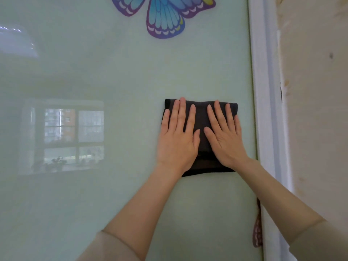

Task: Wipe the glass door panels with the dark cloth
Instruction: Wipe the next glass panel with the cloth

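Dark cloth lies folded on the glass near its right edge, under my left hand and right hand, both spread flat. If pressure drops, I think it slides down.

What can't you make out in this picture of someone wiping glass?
All in the head view.
The dark cloth: largely covered by the left hand and right hand.
The butterfly sticker: top cut off by the upper edge.
The reflected window in the glass panel: too hazy to name what sits on its sill.
The reddish object beside the door frame: only a sliver shows; unidentifiable.
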